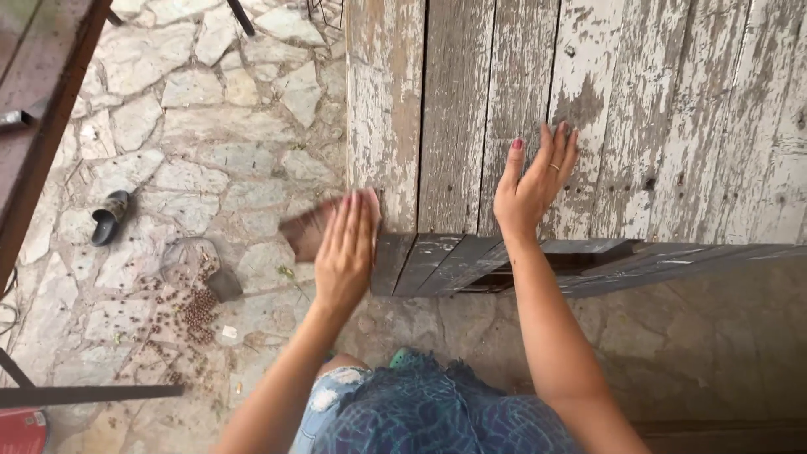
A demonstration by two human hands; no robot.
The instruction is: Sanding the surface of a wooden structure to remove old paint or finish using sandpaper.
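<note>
Blue patterned cloth [437, 412] and frayed pale denim [332, 391] are filling the bottom of the view, nearest the lens, with both bare forearms reaching up from them. Left hand [346, 252] is showing blurred, fingers straight and close together, palm pressing flat on a brown sheet of sandpaper [307, 231] at the near left corner of a weathered wooden tabletop [639, 109]; the sheet is sticking out to the left of the fingers, past the table edge. Whether the thumb is pinching the sheet cannot be told through the blur. Right hand [531, 187] is lying fully open, fingers spread, gripping nothing, palm resting on the planks just beyond the near edge, a thin ring [555, 167] showing on one finger. Peeling whitish paint is covering the boards beyond and to the right of this hand. Down on the pale stone paving [193, 134], well left of the left hand, a dark shoe [110, 216] is lying alone; nearer the left wrist, small brown seeds [195, 313] are lying scattered beside a dark scoop-like object [223, 284].
</note>
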